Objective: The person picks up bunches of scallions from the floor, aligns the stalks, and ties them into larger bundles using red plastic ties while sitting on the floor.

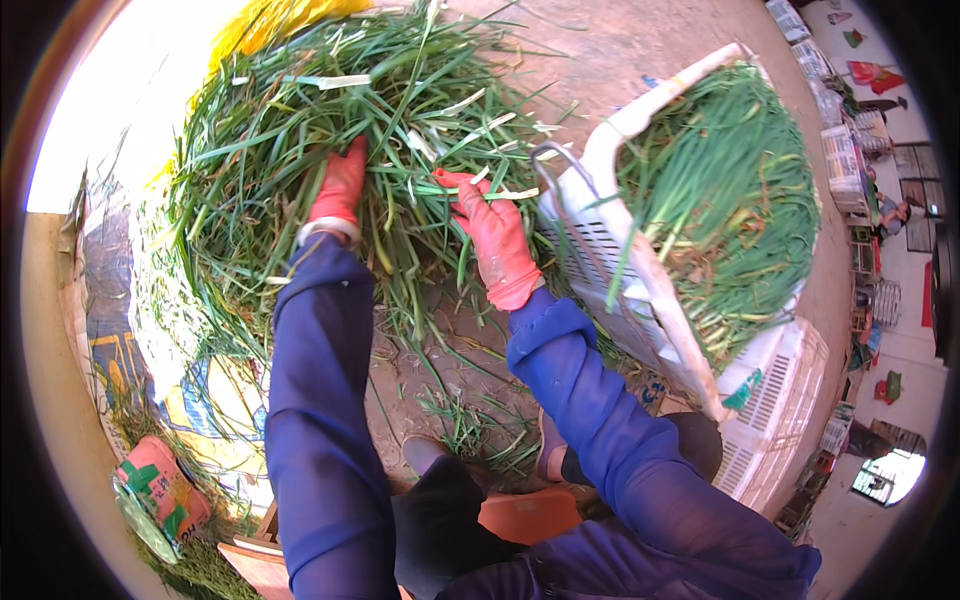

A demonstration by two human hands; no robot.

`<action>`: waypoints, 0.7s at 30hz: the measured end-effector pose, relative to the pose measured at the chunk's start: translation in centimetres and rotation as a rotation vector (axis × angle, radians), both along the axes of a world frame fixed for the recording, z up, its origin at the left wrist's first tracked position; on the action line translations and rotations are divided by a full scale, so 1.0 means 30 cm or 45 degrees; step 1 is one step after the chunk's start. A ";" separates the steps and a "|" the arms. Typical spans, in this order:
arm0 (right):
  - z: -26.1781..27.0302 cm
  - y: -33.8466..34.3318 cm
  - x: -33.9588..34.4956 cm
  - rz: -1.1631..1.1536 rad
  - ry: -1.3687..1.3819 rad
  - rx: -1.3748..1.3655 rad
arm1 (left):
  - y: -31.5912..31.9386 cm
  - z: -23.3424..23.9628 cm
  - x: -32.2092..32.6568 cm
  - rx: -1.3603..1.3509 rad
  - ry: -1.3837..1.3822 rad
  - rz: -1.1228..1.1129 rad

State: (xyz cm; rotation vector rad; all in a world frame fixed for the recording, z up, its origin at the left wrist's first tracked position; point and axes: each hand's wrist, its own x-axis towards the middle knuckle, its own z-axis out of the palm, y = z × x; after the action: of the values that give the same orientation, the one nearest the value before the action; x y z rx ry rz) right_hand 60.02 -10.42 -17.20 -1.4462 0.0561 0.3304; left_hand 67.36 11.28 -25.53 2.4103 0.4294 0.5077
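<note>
A large loose heap of long green leafy stalks, like garlic chives or green onions [300, 112], lies in front of me. My left hand [341, 187], in a red rubber glove, reaches into the heap; its fingertips are partly covered by leaves, and its grip cannot be told. My right hand [491, 232], in a matching glove, is at the heap's right edge with a few green stalks with pale ends [514, 194] between thumb and fingers. To the right, a white plastic crate [660, 289] with a metal handle holds green stalks [712, 187] laid mostly side by side.
Another white slotted crate [772, 420] stands below the filled one. Cut leaves [480, 427] litter the floor between my feet. At lower left lies a pink container with green tape [165, 487]. Yellow sacking [262, 30] edges the heap. A person [892, 215] and stacked crates are at far right.
</note>
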 end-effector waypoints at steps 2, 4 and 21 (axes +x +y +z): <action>0.073 -0.075 -0.008 -0.097 -0.253 0.069 | -0.025 0.124 -0.010 -0.457 0.203 -0.229; 0.151 -0.107 -0.031 -0.085 -0.265 0.075 | 0.044 0.232 -0.057 -0.239 0.513 -0.426; 0.485 -0.320 -0.654 0.236 0.030 0.068 | -0.542 0.865 -0.928 -1.368 0.633 -0.675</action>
State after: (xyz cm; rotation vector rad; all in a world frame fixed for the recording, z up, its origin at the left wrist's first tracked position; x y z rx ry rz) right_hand 40.40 -20.00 -2.64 -1.3977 -0.0681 0.4973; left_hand 39.51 -4.99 0.41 1.4516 0.1625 -0.4811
